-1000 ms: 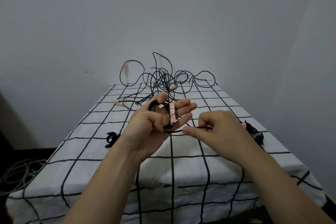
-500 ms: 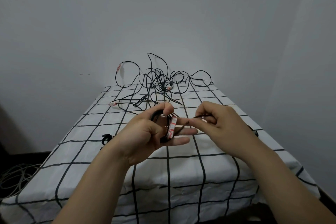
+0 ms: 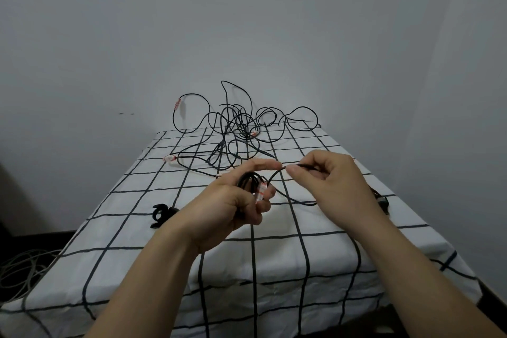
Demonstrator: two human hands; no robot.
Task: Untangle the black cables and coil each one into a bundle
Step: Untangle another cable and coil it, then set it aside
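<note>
Above table [image 3: 315, 228], left hand [image 3: 227, 206] gripping cable coil [image 3: 248, 180], right hand [image 3: 334, 181] pinching its strand [image 3: 275, 172], tangle [image 3: 236, 123] along far edge

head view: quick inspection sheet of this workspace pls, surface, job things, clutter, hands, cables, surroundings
surface: checked cloth, white with black grid, covers the table
job's things: tangle of black cables at the far end; small coil in the left hand
clutter: black looped item on the cloth by the left wrist, kind unclear; dark bundle partly hidden behind the right wrist
hands: left hand grips the coil; right hand pinches its loose strand
cables: white-red tag on the coil; pale cables on the floor at left
surroundings: plain grey wall
</note>
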